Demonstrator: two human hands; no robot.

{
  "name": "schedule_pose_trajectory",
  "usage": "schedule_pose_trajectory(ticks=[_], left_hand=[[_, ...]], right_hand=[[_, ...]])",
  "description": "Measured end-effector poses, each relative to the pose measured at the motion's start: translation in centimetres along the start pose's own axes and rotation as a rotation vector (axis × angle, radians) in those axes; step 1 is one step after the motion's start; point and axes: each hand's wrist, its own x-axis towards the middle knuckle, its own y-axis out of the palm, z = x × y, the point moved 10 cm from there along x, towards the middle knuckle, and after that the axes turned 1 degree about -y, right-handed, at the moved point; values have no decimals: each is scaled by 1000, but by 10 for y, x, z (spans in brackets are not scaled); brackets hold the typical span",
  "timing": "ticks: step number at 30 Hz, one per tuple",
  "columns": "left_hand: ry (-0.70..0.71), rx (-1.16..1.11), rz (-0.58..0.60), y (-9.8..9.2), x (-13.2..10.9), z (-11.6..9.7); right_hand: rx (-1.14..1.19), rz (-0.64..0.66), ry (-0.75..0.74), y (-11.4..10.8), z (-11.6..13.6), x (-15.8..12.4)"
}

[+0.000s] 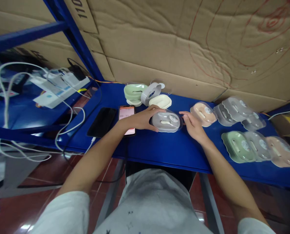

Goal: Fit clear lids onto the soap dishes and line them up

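Observation:
A grey oval case with a clear lid [166,122] lies on the blue shelf [159,149] in front of me. My left hand [145,117] curls round its left end, fingers over the top edge. Just right of the case is my right hand [193,126], its fingers loosely bent and its fingertips at the case's right edge. Behind the grey case sit a green case [134,91], an upright grey part [150,93] and a cream case [160,101].
To the right lie several more lidded cases: peach [204,113], grey [234,109], green [237,147]. A phone with a lit screen [126,113] and a dark phone [102,122] lie at left. Beyond them are white cables and a power strip [59,85]. Cardboard forms the back wall.

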Motion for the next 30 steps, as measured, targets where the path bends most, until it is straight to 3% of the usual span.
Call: schedule_pose_trajectory(ticks=[5,9,14,19,22,24,27,30], left_hand=[[-28,-9,-21,1,0,6],[-4,-21,13,5,0,2],[8,29,34,6,-1,-2],[10,50,24,5,-2,-4],[6,54,27,5,-1,-5],[7,55,40,6,-1,-6],[14,69,60,10,-3,-6],[16,128,55,14,-4,-4]], right_hand=[[-150,230,-260,25,39,-14],[-218,293,-404,36,56,-23],[-302,323,-491,40,60,-26],[-343,358,-483,42,60,-23],[-412,283,-463,20,62,-16],[-534,91,-382,-17,56,-8],[-770,-222,-71,-83,23,-5],[-900,-243,137,-109,-19,-6]])
